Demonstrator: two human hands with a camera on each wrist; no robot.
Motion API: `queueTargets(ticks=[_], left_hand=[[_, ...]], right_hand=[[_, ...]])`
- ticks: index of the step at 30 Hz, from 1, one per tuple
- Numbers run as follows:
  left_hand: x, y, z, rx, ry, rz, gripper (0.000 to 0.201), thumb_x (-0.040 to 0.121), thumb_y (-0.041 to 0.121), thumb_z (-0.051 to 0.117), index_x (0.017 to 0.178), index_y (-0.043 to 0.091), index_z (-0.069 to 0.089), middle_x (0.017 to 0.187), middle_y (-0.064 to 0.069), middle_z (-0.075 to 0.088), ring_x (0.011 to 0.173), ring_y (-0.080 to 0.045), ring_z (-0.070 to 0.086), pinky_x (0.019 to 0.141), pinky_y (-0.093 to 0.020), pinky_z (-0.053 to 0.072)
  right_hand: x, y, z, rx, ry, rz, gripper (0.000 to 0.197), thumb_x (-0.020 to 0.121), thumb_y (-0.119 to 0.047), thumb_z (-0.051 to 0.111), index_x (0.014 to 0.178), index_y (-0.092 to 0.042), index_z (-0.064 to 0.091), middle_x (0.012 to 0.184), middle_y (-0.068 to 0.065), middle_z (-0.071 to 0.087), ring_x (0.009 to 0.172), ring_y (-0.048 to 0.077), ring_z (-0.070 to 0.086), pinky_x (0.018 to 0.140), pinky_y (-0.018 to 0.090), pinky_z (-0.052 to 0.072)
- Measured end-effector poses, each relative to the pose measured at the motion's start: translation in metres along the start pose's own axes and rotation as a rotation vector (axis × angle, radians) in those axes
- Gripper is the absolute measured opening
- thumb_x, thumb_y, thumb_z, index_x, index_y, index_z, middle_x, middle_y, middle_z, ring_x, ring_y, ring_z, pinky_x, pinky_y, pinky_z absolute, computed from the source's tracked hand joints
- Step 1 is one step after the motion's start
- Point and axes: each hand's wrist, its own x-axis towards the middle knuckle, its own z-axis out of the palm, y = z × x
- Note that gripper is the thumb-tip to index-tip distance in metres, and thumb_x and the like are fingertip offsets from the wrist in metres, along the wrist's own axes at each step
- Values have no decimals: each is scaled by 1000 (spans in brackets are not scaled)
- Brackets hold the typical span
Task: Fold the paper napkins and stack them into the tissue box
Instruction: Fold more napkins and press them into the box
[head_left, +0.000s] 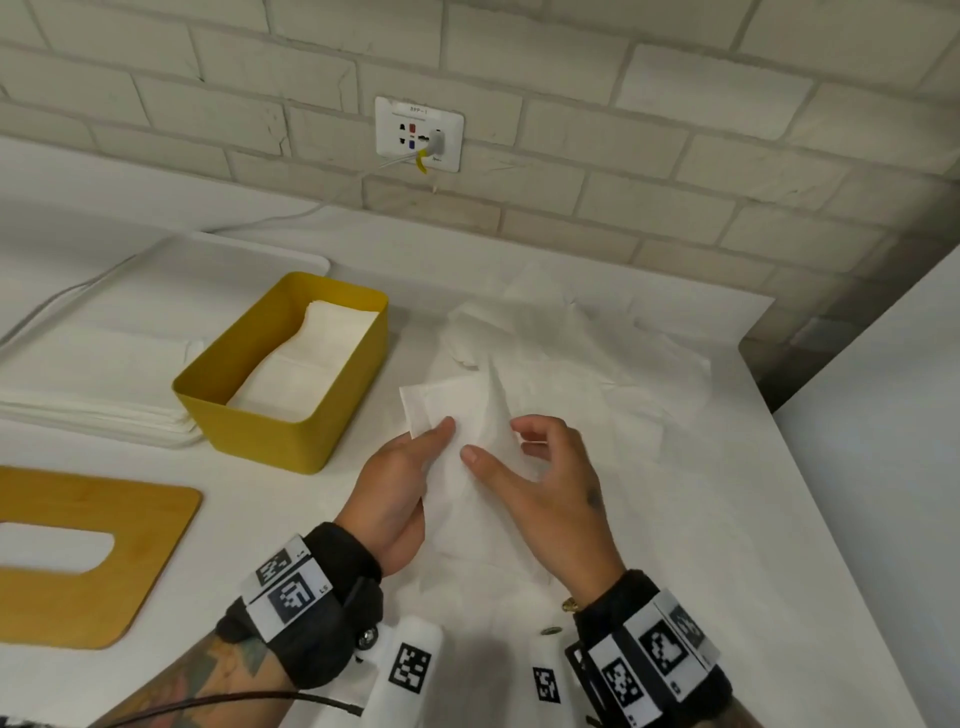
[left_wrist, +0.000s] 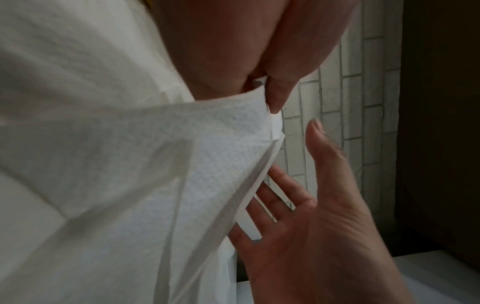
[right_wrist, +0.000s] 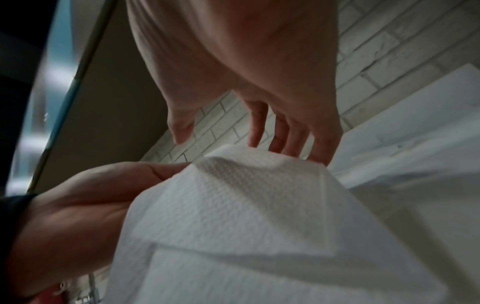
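Head view: a white napkin (head_left: 457, 415) is raised above the tabletop (head_left: 727, 519), right of the yellow tissue box (head_left: 270, 431), pinched by the left hand (head_left: 395, 488), while the right hand (head_left: 545, 483) hovers beside it, fingers spread.

You see a mustard-yellow tissue box (head_left: 270, 384) holding white folded napkins (head_left: 306, 364). Left of the box lies a honey-brown wooden lid (head_left: 98, 566); right of it, a white dimple-embossed napkin (head_left: 467, 415).
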Motion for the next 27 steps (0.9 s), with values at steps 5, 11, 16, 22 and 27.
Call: queueTargets(ticks=[5,11,16,22,27], left_hand=[[1,5,-3,27,-62,4,37,106,25,50,127,-2,65,119,-22,73,109,-34,72,89,-40,62],[3,7,-11,41,-4,28,30,104,23,53,119,3,69,114,-15,76,100,-26,76,85,-36,61],[9,11,-15,-10,55,45,26,104,22,54,119,7,69,113,-14,77,99,-26,76,89,-40,57],[22,7,-33,137,146,7,27,107,21,51,120,4,68,111,-15,77,102,-30,74,89,-41,57],[33,-4,-43,262,241,-21,32,107,25,52,123,1,66,114,-19,75,107,-36,71,96,-48,56]], right_hand=[[6,2,6,91,-19,69,30,88,-38,74,112,-38,57,106,-15,71,89,-4,67,69,12,53],[21,14,-3,262,34,204,37,97,-10,43,109,-27,73,101,-4,75,93,19,68,75,32,53],[33,19,-20,534,62,335,25,95,-8,52,100,-14,76,97,2,77,90,20,72,83,39,58],[40,40,-44,554,-59,466,42,87,-52,68,107,-15,72,96,3,77,90,23,72,77,36,53],[53,49,-40,25,-29,276,12,86,-22,77,94,-13,76,92,-5,76,88,15,71,73,22,52]])
